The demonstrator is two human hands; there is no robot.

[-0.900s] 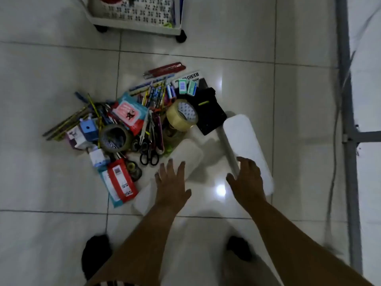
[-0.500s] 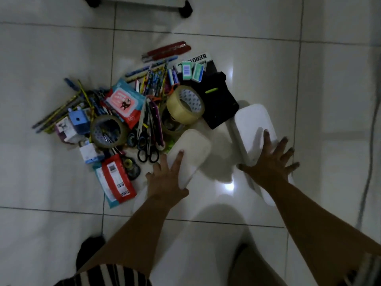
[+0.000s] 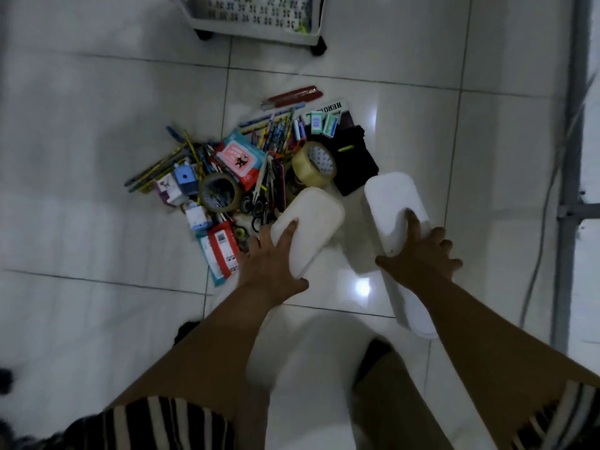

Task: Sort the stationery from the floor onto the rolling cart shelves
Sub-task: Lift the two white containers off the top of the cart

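A person bends over a glossy white tiled floor [image 3: 97, 125]. The left hand [image 3: 271, 264] grips a long white rounded plastic tray [image 3: 311, 222]. The right hand [image 3: 418, 251] grips a matching white tray [image 3: 389, 203]. Just beyond lies the heap of pens, scissors and tape rolls [image 3: 246, 177]. The white rolling cart [image 3: 259, 27] stands farther off. Best lift both trays level, clear of the heap.
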